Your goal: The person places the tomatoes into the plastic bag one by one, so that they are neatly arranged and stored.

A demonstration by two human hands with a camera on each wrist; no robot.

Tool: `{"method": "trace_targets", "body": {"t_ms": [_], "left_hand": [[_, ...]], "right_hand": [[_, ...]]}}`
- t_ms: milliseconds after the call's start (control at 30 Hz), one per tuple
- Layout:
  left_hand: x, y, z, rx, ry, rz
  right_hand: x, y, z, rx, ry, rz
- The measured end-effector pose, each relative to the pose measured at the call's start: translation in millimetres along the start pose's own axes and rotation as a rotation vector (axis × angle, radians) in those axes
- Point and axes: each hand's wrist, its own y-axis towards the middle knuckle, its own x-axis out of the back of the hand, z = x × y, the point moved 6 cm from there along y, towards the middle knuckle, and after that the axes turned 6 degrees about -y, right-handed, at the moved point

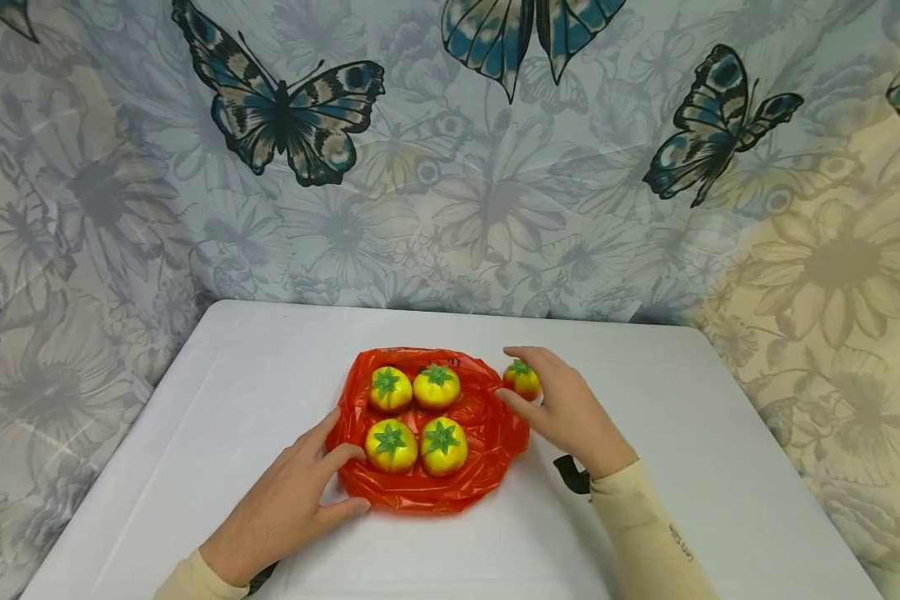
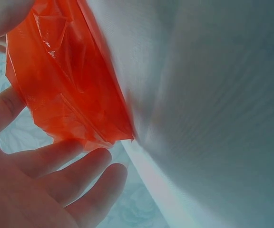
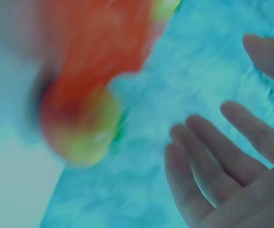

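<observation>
A red plastic bag [image 1: 487,421] lies spread on the white table, with several yellow and red tomato-like fruits [image 1: 392,446] on it, green star-shaped tops facing up. My left hand [image 1: 288,492] is at the bag's near left edge; in the left wrist view, its fingers [image 2: 87,173] extend loosely along the red plastic. One more such fruit [image 1: 522,380] stands on the table beyond the bag's right edge. Around it, my right hand [image 1: 570,417] spreads thumb and fingers. The right wrist view shows a gap between these fingertips [image 3: 177,133] and the blurred fruit [image 3: 82,126].
The white table [image 1: 645,375] reaches back to a wall hung with butterfly and flower cloth [image 1: 495,208]. A black strap [image 1: 572,475] is at my right wrist, beside the beige sleeve [image 1: 645,533].
</observation>
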Motion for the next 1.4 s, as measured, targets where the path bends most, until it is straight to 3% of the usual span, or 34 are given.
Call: {"method": "trace_targets", "body": {"t_ms": [133, 333, 600, 1033, 1167, 1400], "left_hand": [[-0.9, -1.2, 2.2, 0.019, -0.002, 0.003], [-4.9, -5.4, 7.1, 0.086, -0.001, 0.045], [-2.0, -3.6, 3.9, 0.024, -0.002, 0.009], [-3.1, 0.9, 1.6, 0.019, -0.009, 0.014], [-4.2, 0.7, 3.1, 0.045, -0.001, 0.03], [-2.7, 0.8, 4.1, 0.039, 0.006, 0.031]], "right_hand": [[-4, 4, -30, -0.081, -0.034, -0.035], [-23, 5, -50, -0.17, -0.018, 0.047], [-33, 5, -57, -0.184, -0.008, 0.054], [-36, 6, -63, -0.206, -0.015, 0.054], [-34, 5, -64, -0.214, -0.014, 0.061], [-20, 4, -63, -0.199, -0.021, 0.019]]}}
